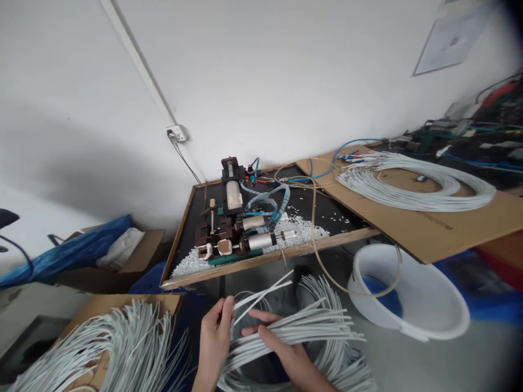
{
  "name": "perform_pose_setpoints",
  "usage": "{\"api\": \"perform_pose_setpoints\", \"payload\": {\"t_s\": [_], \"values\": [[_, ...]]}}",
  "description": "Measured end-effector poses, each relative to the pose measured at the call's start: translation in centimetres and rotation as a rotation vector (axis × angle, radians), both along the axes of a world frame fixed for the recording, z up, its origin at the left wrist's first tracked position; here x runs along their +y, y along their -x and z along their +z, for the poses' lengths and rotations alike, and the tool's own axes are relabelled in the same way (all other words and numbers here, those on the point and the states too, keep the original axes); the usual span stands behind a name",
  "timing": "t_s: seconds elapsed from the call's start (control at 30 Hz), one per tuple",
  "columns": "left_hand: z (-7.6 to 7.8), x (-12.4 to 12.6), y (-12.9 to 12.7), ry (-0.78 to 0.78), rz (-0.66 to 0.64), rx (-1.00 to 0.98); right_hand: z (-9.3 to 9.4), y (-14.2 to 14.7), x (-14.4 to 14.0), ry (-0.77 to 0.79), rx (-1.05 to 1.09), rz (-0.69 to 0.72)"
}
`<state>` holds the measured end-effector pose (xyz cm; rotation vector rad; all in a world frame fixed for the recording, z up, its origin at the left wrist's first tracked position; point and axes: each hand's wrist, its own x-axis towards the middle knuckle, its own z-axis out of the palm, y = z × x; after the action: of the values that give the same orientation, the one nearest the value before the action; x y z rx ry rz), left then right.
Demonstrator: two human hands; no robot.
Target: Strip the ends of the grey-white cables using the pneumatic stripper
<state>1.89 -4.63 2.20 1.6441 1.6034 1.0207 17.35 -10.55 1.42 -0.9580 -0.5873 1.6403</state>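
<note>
My left hand [214,340] and my right hand [286,356] are low in the middle, both gripping a thick looped bundle of white cables [314,326] that rests on my lap. The left thumb and fingers pinch two or three cable ends [265,291] that stick up and to the right. The right hand's fingers lie flat over the bundle's strands. Straight ahead on the black bench top [327,212] stands a small pneumatic stripping machine [235,226] with metal cylinders and blue hoses.
White insulation scraps [302,231] litter the bench by the machine. A cardboard sheet [429,228] to the right carries another cable coil [412,182]. A white bucket [408,294] sits below it. More white cables [122,343] fill a box at lower left.
</note>
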Motion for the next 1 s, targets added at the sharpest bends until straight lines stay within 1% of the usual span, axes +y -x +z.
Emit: {"api": "perform_pose_setpoints", "payload": {"t_s": [0.17, 0.27, 0.33, 0.47, 0.57, 0.63, 0.7, 0.73, 0.8, 0.87, 0.9, 0.93, 1.0], "values": [[-0.2, -0.7, -0.2, -0.017, -0.077, 0.046, 0.9, 0.4, -0.1, -0.066, 0.055, -0.053], [-0.2, -0.7, -0.2, -0.032, -0.116, 0.065, 1.1, 0.5, -0.1, -0.058, 0.044, -0.076], [-0.1, -0.6, -0.2, -0.047, -0.101, 0.074, 1.2, 0.5, -0.1, -0.044, 0.015, -0.064], [0.0, -0.1, -0.1, -0.071, -0.024, 0.078, 1.3, 0.3, -0.1, -0.055, -0.006, -0.033], [0.3, 0.5, 0.0, -0.064, -0.053, 0.087, 1.5, 0.2, -0.1, -0.057, -0.011, -0.029], [1.1, 0.8, -0.2, -0.074, -0.112, 0.080, 1.5, 0.1, -0.1, -0.071, -0.007, -0.029], [2.2, 0.8, -0.7, -0.052, -0.206, 0.052, 1.3, 0.2, -0.1, -0.084, -0.024, -0.035], [2.9, 0.7, -1.1, -0.027, -0.274, 0.041, 1.0, 0.3, -0.1, -0.088, -0.042, -0.044], [4.2, 0.3, -2.2, 0.025, -0.450, 0.035, 0.4, 0.4, 0.0, -0.086, -0.081, -0.073], [5.1, -0.2, -3.2, 0.045, -0.613, 0.043, -0.2, 0.5, 0.0, -0.074, -0.112, -0.111], [5.4, -0.4, -3.6, 0.048, -0.660, 0.044, -0.5, 0.5, 0.0, -0.068, -0.121, -0.122], [5.5, -0.5, -3.9, 0.053, -0.682, 0.043, -0.6, 0.5, 0.0, -0.063, -0.127, -0.127], [5.4, -0.7, -4.1, 0.067, -0.664, 0.043, -0.6, 0.4, 0.0, -0.059, -0.135, -0.125]]}}
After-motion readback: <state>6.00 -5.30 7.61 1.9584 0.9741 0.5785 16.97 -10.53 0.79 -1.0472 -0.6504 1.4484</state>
